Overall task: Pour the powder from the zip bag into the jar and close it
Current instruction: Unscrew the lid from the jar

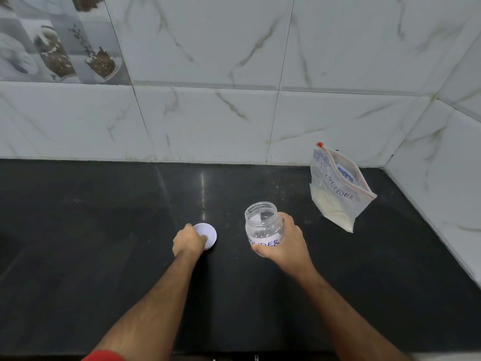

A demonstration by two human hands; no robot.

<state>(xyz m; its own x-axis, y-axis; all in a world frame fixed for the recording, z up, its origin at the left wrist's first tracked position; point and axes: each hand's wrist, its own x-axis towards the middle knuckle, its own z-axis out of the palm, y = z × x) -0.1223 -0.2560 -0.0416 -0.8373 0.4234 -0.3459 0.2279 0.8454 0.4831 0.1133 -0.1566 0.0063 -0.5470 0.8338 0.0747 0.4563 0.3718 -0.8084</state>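
The clear jar [263, 225] stands open and looks empty, a handwritten paper label on its lower wall. Behind it to the right, the zip bag [338, 188] stands upright near the corner of the tiled wall [234, 121], its mouth unzipped and pale powder [330, 204] settled in its bottom. The white lid [208, 234] lies flat on the dark counter [104, 243], left of the jar. The counter is bare to the left and toward the front edge. The right hand [283, 241] wraps around the jar's lower body. The left hand [188, 242] curls over the lid's near edge, fingertips on it.
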